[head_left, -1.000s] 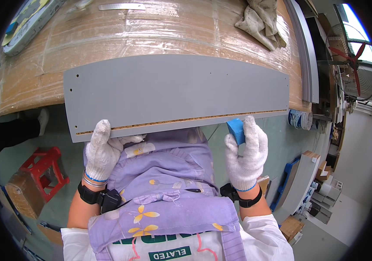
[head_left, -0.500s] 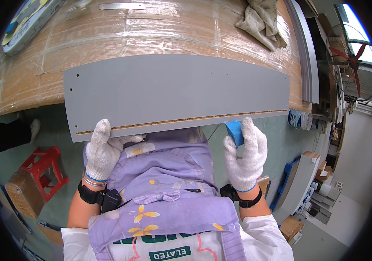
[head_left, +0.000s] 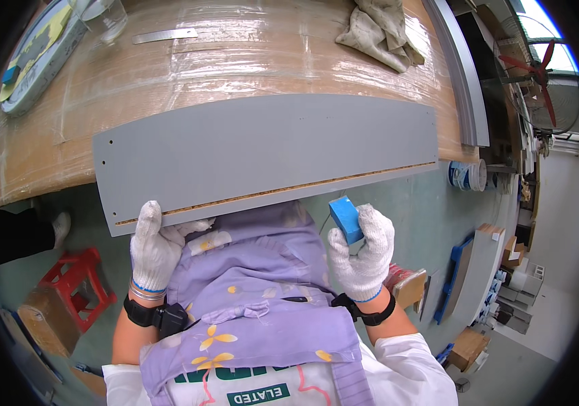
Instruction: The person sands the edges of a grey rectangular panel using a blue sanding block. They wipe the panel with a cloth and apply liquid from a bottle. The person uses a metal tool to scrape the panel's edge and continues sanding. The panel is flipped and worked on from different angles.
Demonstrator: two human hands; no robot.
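A long grey panel [head_left: 262, 145] lies partly on the wrapped table, its near edge jutting out over my lap. A groove showing raw board runs along that near edge, and several small holes dot the left end. My left hand [head_left: 157, 250], in a white knitted glove, grips the near left edge with the thumb on top; the other fingers are partly hidden under the panel. In my right hand [head_left: 364, 250], also gloved, a small blue block [head_left: 346, 220] is pinched between thumb and fingers. It is held just short of the panel's near edge, apart from it.
On the plastic-wrapped table [head_left: 235, 68] are a metal ruler [head_left: 165, 36], a crumpled cloth [head_left: 379, 37], a clear cup [head_left: 103, 19] and a tray [head_left: 52, 71] with another blue block. Grey strips [head_left: 462, 74] line the right. A red stool [head_left: 79, 287] stands lower left; a person's leg [head_left: 22, 237] shows nearby.
My right hand has come away from the panel's near edge with the blue block, which now shows more fully. The view has shifted a little; my left hand keeps its grip.
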